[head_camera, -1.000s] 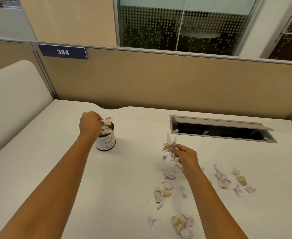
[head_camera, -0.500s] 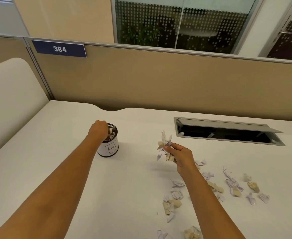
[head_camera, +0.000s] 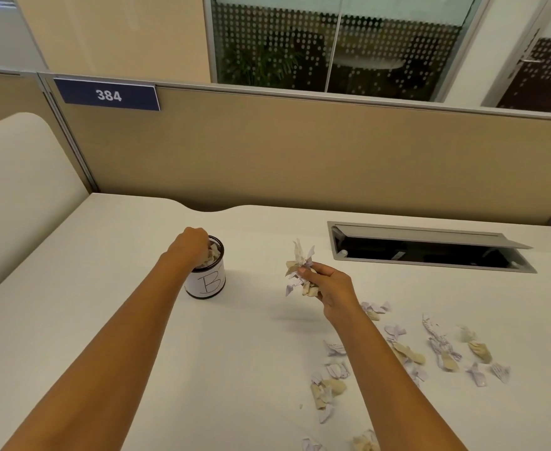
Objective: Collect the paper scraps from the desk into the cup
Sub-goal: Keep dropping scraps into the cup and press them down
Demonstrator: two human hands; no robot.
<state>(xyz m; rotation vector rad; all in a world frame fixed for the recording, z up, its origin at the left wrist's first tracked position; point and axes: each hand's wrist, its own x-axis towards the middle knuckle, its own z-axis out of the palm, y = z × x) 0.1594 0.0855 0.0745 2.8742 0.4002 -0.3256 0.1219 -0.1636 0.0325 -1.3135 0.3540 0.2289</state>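
A small dark cup (head_camera: 206, 281) with a white label marked "B" stands on the white desk (head_camera: 105, 304), left of centre. My left hand (head_camera: 191, 244) is at its mouth, fingers curled down onto the paper scraps (head_camera: 215, 254) filling it. To the right, my right hand (head_camera: 331, 286) hovers above the desk and grips a bunch of white and tan scraps (head_camera: 300, 265). Several loose scraps (head_camera: 443, 349) lie on the desk at the right, and more scraps (head_camera: 328, 388) lie near my right forearm.
An open cable hatch (head_camera: 423, 252) with a raised grey lid is set into the desk behind the right-hand scraps. A tan partition (head_camera: 300, 151) closes the desk's far edge, and a cream panel (head_camera: 14, 190) stands at the left.
My left hand has come down from just above the cup into its mouth with its scraps. My right hand has lifted its bunch and carried it a little left toward the cup.
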